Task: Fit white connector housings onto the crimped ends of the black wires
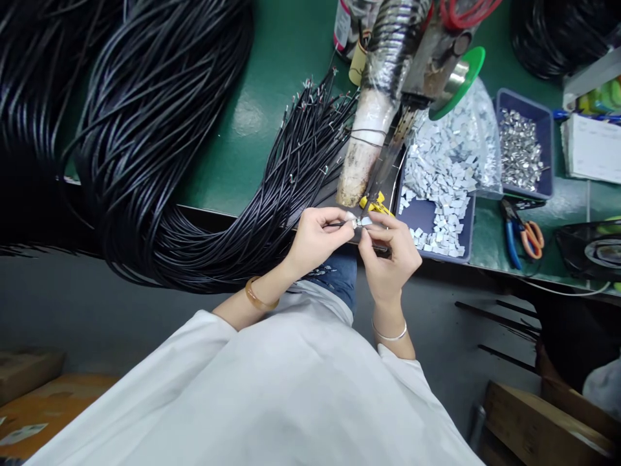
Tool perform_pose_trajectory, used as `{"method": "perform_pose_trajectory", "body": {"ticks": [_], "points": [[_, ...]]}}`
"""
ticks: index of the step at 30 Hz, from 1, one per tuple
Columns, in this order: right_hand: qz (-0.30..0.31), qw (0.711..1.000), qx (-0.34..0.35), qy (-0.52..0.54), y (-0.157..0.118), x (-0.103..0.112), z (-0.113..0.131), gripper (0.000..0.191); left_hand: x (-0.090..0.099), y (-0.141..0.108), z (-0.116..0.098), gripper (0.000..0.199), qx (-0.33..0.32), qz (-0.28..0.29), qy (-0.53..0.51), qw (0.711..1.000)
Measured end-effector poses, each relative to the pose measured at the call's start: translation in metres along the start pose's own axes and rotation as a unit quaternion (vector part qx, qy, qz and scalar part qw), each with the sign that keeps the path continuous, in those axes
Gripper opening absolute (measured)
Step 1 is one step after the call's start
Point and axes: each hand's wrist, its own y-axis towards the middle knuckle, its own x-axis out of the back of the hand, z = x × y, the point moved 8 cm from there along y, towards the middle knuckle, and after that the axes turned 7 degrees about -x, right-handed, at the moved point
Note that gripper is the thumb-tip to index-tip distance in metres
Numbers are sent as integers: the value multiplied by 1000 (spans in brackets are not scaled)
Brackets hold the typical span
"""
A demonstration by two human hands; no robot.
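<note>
Between fingertips of both hands (356,247), pinched nearly together, black cable end (339,224), small pale piece (366,221).

Green bench (235,139) lying bare at upper centre-left, leaving open lane between thick black coil (155,110) at upper left and thinner cable bundle (291,162) at centre. Wrapped duct (369,123) blocking upper centre, its tip hanging just above left hand (317,239). Green-rimmed spool (470,81) and piled tray (468,246) obstructing right of duct. Narrow bare strip running between tray and pliers (522,236) at right.
</note>
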Motion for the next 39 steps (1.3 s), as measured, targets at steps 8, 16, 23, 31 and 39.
{"method": "perform_pose_trajectory", "body": {"ticks": [8,16,23,31,39], "points": [[-9,1000,-6,-3,5,1,3,10,1,-1,-13,11,-45,-15,23,999],[-21,998,-39,36,-3,10,-6,7,0,-4,1,10,21,16,31,999],[-133,975,-68,166,1,46,-10,17,-3,-8,-2,10,33,27,24,999],[16,999,-22,-31,-9,10,1,2,-6,-12,-8,13,7,63,22,998],[17,999,-25,-21,-10,3,-8,2,-8,-6,2,12,29,84,3,996]]}}
